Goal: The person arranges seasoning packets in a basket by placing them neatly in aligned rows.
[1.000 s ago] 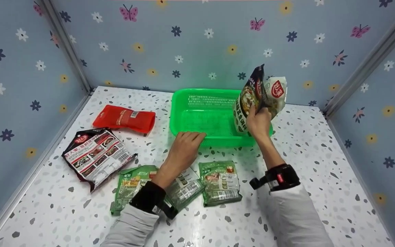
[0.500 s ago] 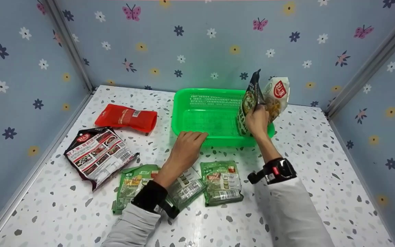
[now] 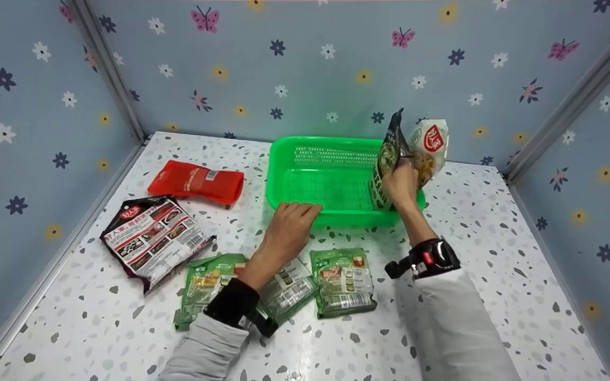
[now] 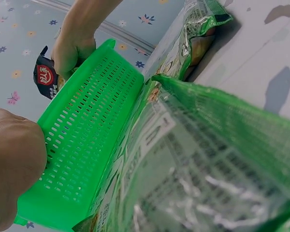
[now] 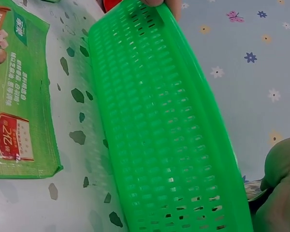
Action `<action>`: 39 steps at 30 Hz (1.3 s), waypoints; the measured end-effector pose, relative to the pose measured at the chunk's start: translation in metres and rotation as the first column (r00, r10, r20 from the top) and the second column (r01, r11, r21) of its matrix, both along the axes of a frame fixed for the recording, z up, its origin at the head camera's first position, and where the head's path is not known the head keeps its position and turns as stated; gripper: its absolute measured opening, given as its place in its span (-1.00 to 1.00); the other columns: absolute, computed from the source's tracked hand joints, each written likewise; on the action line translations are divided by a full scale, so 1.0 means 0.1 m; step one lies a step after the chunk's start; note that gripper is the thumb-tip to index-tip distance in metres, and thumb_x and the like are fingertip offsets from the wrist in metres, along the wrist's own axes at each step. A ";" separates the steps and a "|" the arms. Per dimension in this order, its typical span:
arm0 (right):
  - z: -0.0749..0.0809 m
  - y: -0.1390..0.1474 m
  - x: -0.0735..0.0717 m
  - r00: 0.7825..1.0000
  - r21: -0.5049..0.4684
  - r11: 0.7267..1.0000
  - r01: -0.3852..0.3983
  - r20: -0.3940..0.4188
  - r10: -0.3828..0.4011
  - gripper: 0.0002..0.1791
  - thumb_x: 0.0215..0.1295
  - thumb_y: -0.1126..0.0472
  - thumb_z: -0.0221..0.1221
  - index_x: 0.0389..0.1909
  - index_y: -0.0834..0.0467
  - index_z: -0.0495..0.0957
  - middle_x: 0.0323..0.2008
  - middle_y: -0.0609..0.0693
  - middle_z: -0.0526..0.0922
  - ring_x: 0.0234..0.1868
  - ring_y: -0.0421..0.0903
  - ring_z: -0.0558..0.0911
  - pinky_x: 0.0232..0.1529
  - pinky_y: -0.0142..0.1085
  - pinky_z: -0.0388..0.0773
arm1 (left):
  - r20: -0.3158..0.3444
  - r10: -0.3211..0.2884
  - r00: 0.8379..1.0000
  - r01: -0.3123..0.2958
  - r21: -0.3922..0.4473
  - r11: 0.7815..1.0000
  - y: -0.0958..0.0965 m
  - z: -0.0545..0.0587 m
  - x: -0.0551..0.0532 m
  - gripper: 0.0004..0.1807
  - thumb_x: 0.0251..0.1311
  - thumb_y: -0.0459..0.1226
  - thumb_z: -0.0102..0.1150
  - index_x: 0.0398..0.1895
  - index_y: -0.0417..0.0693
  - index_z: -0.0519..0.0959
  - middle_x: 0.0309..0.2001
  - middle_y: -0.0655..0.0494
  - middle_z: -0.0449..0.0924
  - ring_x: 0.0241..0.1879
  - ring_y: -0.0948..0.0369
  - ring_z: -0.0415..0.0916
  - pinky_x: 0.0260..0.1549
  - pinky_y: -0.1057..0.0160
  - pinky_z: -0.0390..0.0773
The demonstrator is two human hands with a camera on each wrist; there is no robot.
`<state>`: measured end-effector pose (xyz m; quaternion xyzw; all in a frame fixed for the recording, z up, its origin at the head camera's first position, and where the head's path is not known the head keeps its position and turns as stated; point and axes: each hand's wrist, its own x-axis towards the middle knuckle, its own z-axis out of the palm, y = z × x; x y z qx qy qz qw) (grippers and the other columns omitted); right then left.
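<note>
In the head view my left hand point(image 3: 292, 230) grips the front rim of a green plastic basket point(image 3: 326, 182), its fingers curled over the edge. My right hand point(image 3: 401, 185) reaches into the basket's right end and holds a black food packet point(image 3: 388, 156) by its side. The packet stands upright, partly hidden by the hand. Just right of it, a white food packet point(image 3: 428, 151) with a red logo also stands in that end; whether the right hand touches it I cannot tell. The left wrist view shows the black packet's top point(image 4: 44, 75) above the basket wall.
Green packets point(image 3: 343, 283) lie before the basket, some partly under the left forearm. To the left lie a red pouch point(image 3: 196, 182) and a white-and-black packet point(image 3: 158, 238). Patterned walls point(image 3: 305, 69) enclose the speckled table point(image 3: 469, 211) at the back and sides.
The right hand has shifted slightly right with the black packet, which has turned more edge-on and sits a little lower. The left hand stays on the rim.
</note>
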<state>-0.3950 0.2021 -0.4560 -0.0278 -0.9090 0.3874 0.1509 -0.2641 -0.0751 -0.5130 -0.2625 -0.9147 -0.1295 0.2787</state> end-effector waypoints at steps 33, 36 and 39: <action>0.12 0.00 0.26 0.995 -0.146 0.988 0.048 0.099 -0.034 -0.28 0.53 -0.26 0.24 0.34 0.28 0.56 0.20 0.33 0.74 0.16 0.23 0.71 0.25 0.18 0.67 | 0.003 -0.009 1.000 0.009 0.032 0.999 0.01 -0.02 -0.01 -0.52 0.44 -0.53 0.25 0.36 -0.08 0.70 0.18 -0.03 0.86 0.12 -0.03 0.82 0.14 -0.06 0.74; 0.10 0.01 0.28 0.996 -0.176 0.984 0.024 0.090 -0.008 -0.27 0.56 -0.25 0.25 0.43 0.25 0.52 0.27 0.34 0.72 0.24 0.26 0.72 0.31 0.22 0.67 | 0.011 -0.011 1.000 0.010 0.034 0.999 0.01 -0.02 -0.01 -0.52 0.43 -0.54 0.25 0.36 -0.08 0.70 0.19 -0.04 0.86 0.13 -0.03 0.82 0.15 -0.07 0.74; 0.09 0.03 0.31 0.997 -0.188 0.982 0.002 0.076 0.013 -0.27 0.59 -0.24 0.25 0.48 0.21 0.49 0.31 0.34 0.71 0.30 0.29 0.71 0.35 0.26 0.66 | 0.013 -0.011 1.000 0.010 0.032 0.999 0.01 -0.02 -0.01 -0.51 0.43 -0.54 0.25 0.36 -0.08 0.70 0.19 -0.04 0.86 0.13 -0.03 0.82 0.15 -0.07 0.74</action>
